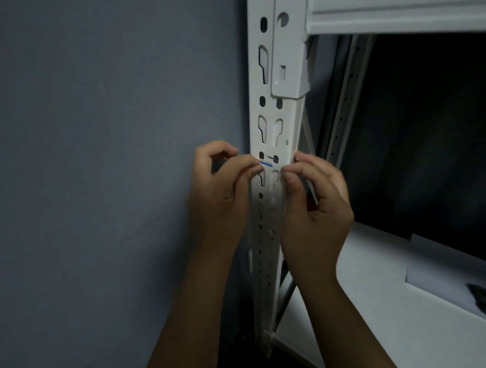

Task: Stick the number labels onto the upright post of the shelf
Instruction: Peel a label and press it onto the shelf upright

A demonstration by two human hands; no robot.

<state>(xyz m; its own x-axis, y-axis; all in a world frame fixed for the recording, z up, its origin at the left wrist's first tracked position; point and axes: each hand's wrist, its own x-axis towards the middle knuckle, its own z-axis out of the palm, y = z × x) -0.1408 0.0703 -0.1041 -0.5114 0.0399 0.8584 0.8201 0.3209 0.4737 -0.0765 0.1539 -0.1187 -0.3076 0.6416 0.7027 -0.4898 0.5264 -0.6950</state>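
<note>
Both hands, left hand (219, 182) and right hand (311, 191), pinch the label (266, 163) by its ends against the post (273, 143); I'd say it's flimsy, sticky stuff, so edges only.

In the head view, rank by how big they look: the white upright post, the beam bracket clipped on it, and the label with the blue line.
1. upright post, largest
2. beam bracket
3. label, smallest; both hands partly cover it
</note>
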